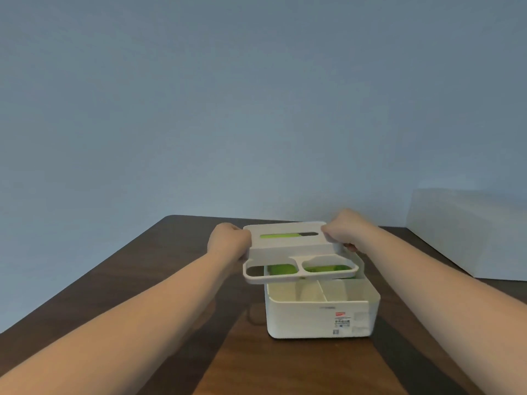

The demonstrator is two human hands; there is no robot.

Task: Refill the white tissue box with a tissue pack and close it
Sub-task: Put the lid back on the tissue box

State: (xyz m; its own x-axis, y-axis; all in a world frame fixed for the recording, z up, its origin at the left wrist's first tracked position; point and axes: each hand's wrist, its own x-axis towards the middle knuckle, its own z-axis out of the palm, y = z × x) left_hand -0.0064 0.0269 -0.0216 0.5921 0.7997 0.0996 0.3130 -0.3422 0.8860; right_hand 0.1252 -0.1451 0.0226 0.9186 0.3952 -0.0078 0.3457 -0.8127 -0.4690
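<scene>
The white tissue box (319, 320) stands on the dark wooden table (142, 280), with divided compartments along its near side and a label on its front wall. Its white lid (288, 246) hovers above the box, shifted a little left and tilted. My left hand (228, 240) grips the lid's left end and my right hand (345, 228) grips its right end. A green tissue pack (281, 269) lies in the rear part of the box. It shows through the lid's slot and its two front cut-outs.
A white block (467, 232) stands at the table's right rear, against the blue wall. The table's left edge runs diagonally from the far corner toward me. My two forearms stretch across the tabletop on either side of the box.
</scene>
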